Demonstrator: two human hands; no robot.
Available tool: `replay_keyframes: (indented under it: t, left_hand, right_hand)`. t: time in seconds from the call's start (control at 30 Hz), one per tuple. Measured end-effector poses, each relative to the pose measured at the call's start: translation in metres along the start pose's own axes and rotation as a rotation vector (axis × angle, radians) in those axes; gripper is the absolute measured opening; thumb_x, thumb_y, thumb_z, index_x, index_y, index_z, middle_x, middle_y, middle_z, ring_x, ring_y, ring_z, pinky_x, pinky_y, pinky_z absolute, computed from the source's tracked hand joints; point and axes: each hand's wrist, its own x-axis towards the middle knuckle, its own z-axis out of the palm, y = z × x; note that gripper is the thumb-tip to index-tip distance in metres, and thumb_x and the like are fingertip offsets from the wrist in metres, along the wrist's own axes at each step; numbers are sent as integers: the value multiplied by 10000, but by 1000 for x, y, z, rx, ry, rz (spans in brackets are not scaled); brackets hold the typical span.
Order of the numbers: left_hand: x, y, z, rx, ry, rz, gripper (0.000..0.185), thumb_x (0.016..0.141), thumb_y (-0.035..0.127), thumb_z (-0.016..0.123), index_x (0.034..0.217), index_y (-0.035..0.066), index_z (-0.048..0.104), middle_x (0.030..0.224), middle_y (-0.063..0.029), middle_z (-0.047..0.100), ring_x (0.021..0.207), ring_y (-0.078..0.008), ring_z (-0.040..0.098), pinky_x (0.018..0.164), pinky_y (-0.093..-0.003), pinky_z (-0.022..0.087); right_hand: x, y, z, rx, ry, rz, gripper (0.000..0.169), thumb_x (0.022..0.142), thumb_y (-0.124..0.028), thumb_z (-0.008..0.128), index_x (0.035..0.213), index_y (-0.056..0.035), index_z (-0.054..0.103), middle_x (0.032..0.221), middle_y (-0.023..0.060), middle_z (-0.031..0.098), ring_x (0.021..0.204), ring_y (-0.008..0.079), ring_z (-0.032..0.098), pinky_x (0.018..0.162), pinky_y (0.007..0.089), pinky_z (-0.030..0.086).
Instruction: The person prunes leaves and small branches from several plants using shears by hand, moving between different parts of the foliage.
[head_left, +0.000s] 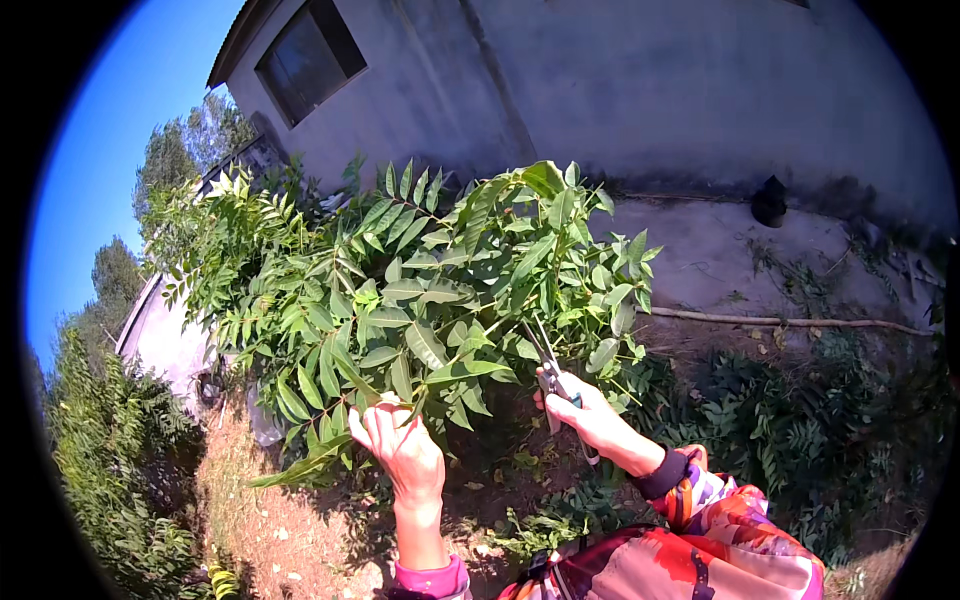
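Observation:
A bushy plant with long compound green leaves (427, 289) fills the space in front of me. My left hand (405, 450) is raised at its lower front, with the fingers closed around a leafy stem (401, 405); the exact grip is partly hidden by leaves. In my right hand (592, 420) is a pair of garden shears (553, 375) with slim metal blades. The blades point up into the foliage and stand apart at their tips. Whether a stem lies between them I cannot tell.
Behind the plant rises a grey plastered wall (637, 90) with a window (311, 60). A long wooden pole (780, 321) lies on the ground at right, near a dark object (769, 202). Cut-looking leafy branches (780, 420) cover the ground at right. More shrubs (112, 450) grow at left.

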Motion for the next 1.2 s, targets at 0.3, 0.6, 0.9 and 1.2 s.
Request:
replay_keyframes:
  t: [0.3, 0.6, 0.9, 1.2]
  left_hand:
    - [-35, -26, 47, -171, 86, -29, 154, 784, 68, 523, 907, -26, 526, 886, -168, 503, 863, -360, 472, 858, -490, 335]
    - [14, -71, 95, -419, 200, -126, 339, 738, -71, 551, 1044, -12, 418, 913, -180, 492, 835, -339, 493, 732, -390, 399]
    - [15, -128, 154, -639, -167, 8, 203, 793, 119, 564, 944, -12, 600, 861, -196, 622, 804, -376, 579, 711, -401, 453]
    - [-26, -130, 173, -740, -181, -40, 113, 797, 29, 492, 858, 15, 586, 757, -150, 621, 694, -330, 597, 602, -378, 472]
  right_hand:
    - [32, -16, 8, -124, 62, -103, 330, 878, -213, 526, 1137, -9, 503, 719, 9, 540, 633, 88, 492, 574, 228, 394]
    - [12, 3, 38, -183, 224, -155, 415, 840, -137, 585, 1213, -28, 441, 890, 7, 523, 769, 74, 488, 694, 229, 428]
    - [72, 21, 53, -205, 299, 56, 244, 866, -297, 552, 881, -61, 493, 701, -7, 489, 650, 77, 462, 544, 242, 387]
    - [56, 31, 89, -248, 602, -97, 138, 858, -184, 555, 892, -53, 532, 636, -38, 473, 548, 48, 451, 496, 213, 403]
